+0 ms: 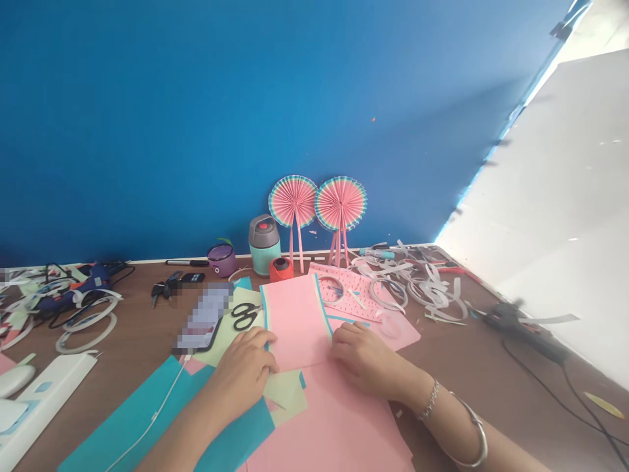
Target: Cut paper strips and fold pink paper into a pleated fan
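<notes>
A pink paper sheet point(297, 321) with teal and pale-yellow strips along its left and right edges stands partly raised in front of me. At its lower left edge, my left hand point(248, 360) has its fingers closed on the paper. My right hand point(361, 357), curled with its fingertips partly hidden, grips the lower right corner. Beneath lies a larger pink sheet point(329, 426), with a pale-yellow paper piece point(287, 396) on its left side. Black-handled scissors point(244, 316) lie just beyond my left hand.
Two round pleated paper fans point(293, 202) lean on the blue wall behind a teal flask point(265, 252). A phone point(206, 318) lies left, its cable crossing teal paper point(132, 410). White paper strips point(432, 288) and a glue gun point(523, 328) are right; a power strip point(49, 406) is far left.
</notes>
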`<action>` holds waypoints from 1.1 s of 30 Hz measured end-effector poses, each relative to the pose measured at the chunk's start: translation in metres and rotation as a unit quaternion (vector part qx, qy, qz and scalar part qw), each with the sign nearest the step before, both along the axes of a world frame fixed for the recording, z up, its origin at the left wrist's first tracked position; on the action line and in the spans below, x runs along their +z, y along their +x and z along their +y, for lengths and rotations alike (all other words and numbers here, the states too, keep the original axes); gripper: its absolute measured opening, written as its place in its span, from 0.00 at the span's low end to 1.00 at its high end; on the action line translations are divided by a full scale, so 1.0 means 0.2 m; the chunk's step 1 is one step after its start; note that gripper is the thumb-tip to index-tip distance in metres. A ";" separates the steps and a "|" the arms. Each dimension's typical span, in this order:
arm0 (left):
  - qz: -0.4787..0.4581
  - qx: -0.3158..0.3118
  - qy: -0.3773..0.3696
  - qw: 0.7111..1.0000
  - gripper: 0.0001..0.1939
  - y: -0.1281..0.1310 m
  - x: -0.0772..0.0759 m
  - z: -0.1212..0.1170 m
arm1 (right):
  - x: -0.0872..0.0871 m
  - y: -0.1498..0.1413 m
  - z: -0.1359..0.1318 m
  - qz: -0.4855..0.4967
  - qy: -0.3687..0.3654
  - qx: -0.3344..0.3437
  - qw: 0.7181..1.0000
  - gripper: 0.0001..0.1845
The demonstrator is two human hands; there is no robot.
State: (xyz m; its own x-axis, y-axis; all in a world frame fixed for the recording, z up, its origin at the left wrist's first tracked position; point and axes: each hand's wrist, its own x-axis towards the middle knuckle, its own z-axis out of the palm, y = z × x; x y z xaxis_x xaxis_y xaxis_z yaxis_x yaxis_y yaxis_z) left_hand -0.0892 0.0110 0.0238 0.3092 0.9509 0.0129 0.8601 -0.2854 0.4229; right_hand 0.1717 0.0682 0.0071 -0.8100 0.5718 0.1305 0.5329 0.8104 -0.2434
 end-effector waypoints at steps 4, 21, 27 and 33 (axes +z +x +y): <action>-0.094 0.074 0.090 0.989 0.19 -0.01 -0.04 0.04 | -0.03 0.00 0.02 0.052 -0.033 -0.001 0.998 0.18; -0.320 0.162 -0.026 0.933 0.23 0.17 -0.08 -0.03 | -0.02 -0.06 -0.04 0.285 -0.173 0.018 0.943 0.12; -0.262 0.187 0.171 0.931 0.15 0.15 -0.13 -0.05 | 0.00 -0.06 -0.06 0.226 -0.091 0.089 0.966 0.18; -0.187 0.028 0.486 0.853 0.12 0.08 -0.07 -0.07 | -0.02 -0.05 -0.06 0.325 0.050 0.048 0.943 0.25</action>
